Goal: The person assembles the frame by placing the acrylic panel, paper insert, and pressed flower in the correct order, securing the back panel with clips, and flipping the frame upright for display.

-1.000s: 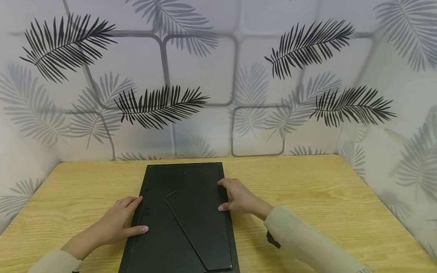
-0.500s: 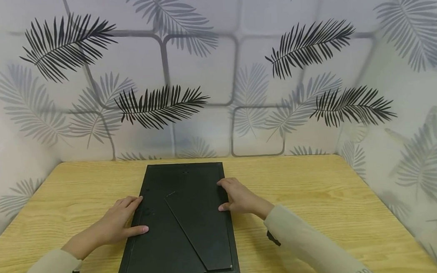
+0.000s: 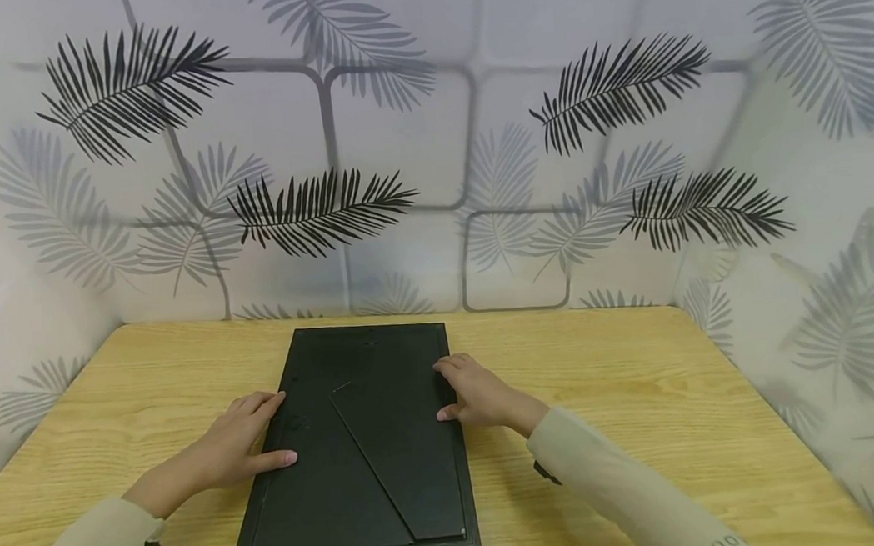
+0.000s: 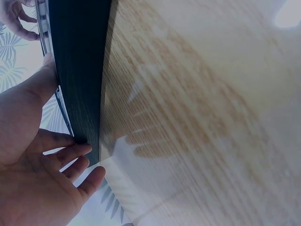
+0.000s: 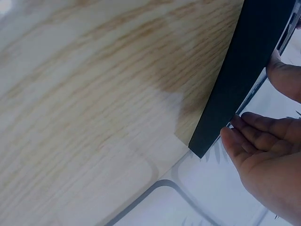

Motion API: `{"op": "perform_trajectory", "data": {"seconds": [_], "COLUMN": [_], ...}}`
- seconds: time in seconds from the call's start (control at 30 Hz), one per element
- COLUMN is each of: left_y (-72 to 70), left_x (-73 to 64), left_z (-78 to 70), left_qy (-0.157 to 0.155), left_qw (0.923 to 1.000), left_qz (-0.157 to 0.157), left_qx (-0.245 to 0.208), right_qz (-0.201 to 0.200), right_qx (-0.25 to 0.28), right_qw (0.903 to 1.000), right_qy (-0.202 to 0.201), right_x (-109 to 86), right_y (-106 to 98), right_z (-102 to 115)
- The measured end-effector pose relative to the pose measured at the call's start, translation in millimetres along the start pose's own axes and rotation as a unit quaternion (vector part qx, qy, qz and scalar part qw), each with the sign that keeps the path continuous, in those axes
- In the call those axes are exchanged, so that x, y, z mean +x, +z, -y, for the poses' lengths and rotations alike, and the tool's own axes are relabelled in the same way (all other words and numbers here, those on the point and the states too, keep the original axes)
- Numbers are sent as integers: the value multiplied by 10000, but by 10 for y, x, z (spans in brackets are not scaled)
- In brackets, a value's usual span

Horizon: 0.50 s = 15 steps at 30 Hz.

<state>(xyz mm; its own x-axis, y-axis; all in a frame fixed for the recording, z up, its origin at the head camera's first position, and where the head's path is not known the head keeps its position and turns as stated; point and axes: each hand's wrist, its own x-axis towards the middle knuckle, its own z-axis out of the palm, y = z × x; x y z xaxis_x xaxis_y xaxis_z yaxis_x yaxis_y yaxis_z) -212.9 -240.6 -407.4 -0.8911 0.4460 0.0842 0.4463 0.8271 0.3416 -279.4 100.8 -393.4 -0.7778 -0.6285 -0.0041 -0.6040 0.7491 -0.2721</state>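
Note:
A black picture frame [image 3: 322,489] lies face down on the wooden table, its back and folded easel leg [image 3: 420,491] upward. At its left edge is my left hand [image 3: 222,449], thumb lying on the back panel, fingertips touching the edge. My right hand [image 3: 482,395] touches the right edge, thumb and fingertips at the rim. In the left wrist view, the left fingers are fairly straight against the frame's side [image 4: 77,70]. Seen from the right wrist, the right fingers are loosely bent beside the frame's side [image 5: 235,80]. The frame's front is hidden.
The light wooden table [image 3: 601,380] extends to both sides of the frame. Close behind its back edge stands a pale wall [image 3: 406,258] with a dark leaf pattern, and similar walls flank the table.

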Motion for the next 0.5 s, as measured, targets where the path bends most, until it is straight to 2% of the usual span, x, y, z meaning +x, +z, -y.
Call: {"op": "perform_trajectory", "data": {"seconds": [0.33, 0.5], "left_y": [-3, 4], "left_x": [5, 8], "left_z": [-1, 3], "left_qy": [30, 22], "left_qw": [9998, 9996], "left_qz": [-11, -45], "left_qx": [210, 292], "right_qz": [262, 326], "right_qx": [-328, -671], "right_qw": [9991, 9970], "right_qy": [-81, -222], "right_x": [27, 64], "right_y": [-30, -34], "right_z": [3, 7]}}
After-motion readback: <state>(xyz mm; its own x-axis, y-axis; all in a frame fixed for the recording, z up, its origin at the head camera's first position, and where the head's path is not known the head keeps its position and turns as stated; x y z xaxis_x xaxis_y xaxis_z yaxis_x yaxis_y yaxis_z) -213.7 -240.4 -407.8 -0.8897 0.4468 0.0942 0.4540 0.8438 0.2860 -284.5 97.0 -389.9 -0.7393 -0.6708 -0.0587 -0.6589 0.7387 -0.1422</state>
